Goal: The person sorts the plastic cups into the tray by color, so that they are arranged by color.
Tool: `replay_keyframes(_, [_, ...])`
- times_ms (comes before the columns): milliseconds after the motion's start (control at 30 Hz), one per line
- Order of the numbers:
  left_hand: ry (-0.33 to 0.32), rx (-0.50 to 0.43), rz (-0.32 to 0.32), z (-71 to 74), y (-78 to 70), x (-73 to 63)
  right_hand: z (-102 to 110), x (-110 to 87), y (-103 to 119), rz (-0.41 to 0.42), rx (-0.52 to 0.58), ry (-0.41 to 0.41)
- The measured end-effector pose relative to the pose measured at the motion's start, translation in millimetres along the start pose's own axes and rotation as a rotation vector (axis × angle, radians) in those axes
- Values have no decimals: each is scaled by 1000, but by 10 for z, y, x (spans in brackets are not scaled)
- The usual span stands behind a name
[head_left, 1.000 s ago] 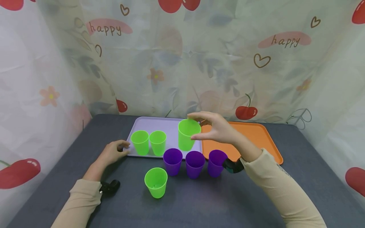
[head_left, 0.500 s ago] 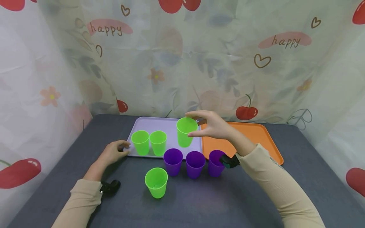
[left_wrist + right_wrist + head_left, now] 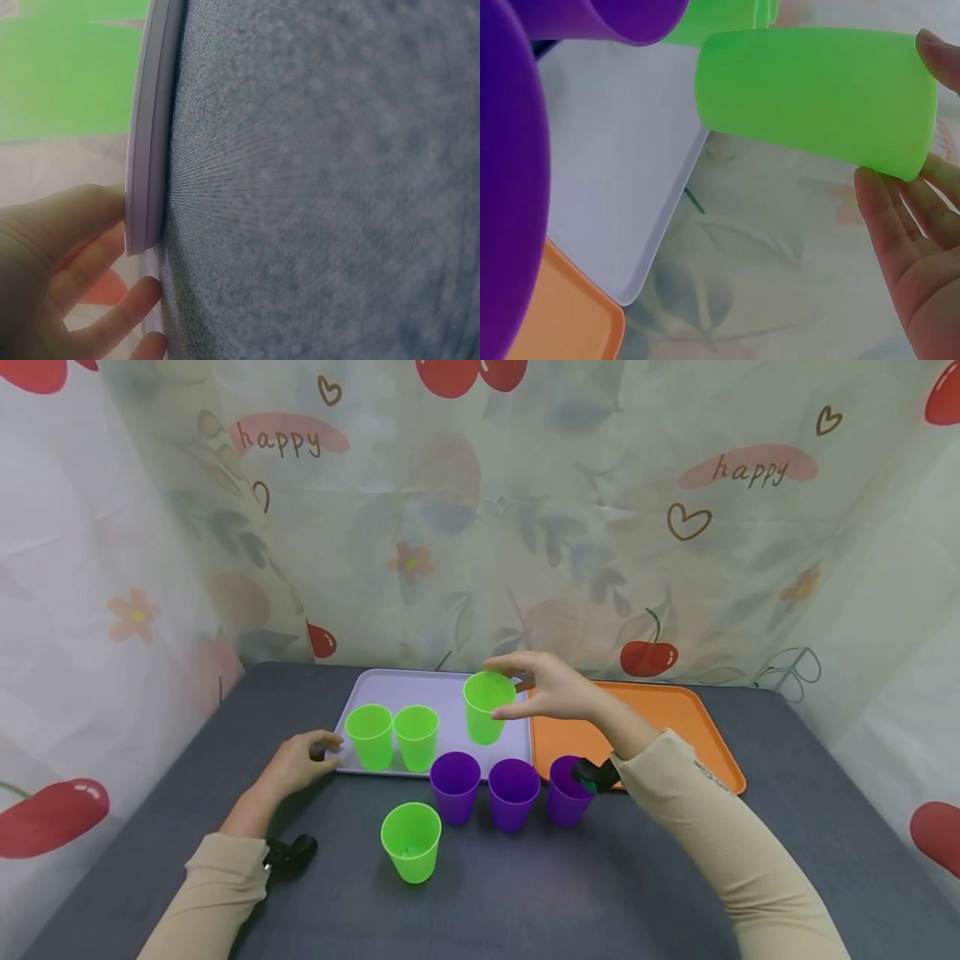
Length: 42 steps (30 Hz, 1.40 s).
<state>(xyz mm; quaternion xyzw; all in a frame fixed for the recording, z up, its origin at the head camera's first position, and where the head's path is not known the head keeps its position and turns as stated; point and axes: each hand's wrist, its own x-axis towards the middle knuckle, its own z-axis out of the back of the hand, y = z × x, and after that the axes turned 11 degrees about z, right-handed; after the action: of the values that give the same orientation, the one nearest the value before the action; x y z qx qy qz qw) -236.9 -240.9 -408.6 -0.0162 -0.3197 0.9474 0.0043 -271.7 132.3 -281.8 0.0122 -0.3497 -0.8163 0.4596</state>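
My right hand (image 3: 551, 687) holds a green cup (image 3: 483, 714) by its rim, thumb on the near side and fingers on the far side. The cup is upright above the lavender tray (image 3: 454, 689); its base looks raised off the tray in the right wrist view. Two green cups (image 3: 369, 739) (image 3: 416, 740) stand side by side on the tray's left part. My left hand (image 3: 294, 762) grips the tray's near left corner, thumb (image 3: 94, 206) against the rim. Another green cup (image 3: 412, 852) stands on the table in front.
Three purple cups (image 3: 455, 787) (image 3: 513, 795) (image 3: 567, 806) stand in a row before the trays, the rightmost partly behind the right wrist's black device (image 3: 596, 776). An orange tray (image 3: 675, 727) adjoins the lavender one. A printed curtain (image 3: 495, 527) surrounds the dark table (image 3: 525, 910).
My right hand has shifted slightly left and away from me with the green cup, slowing in the last half second. The left hand and the standing cups have stayed in place.
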Motion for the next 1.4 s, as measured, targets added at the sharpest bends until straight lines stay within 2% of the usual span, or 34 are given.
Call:
replay_keyframes(533, [-23, -3, -6, -27, 58, 30, -59, 94, -113, -19, 28, 122])
replay_keyframes(800, [-12, -1, -3, -19, 40, 23, -79, 153, -202, -30, 39, 151])
replay_keyframes(1400, [-29, -5, -19, -18, 38, 26, -181, 302, -342, -54, 0, 257])
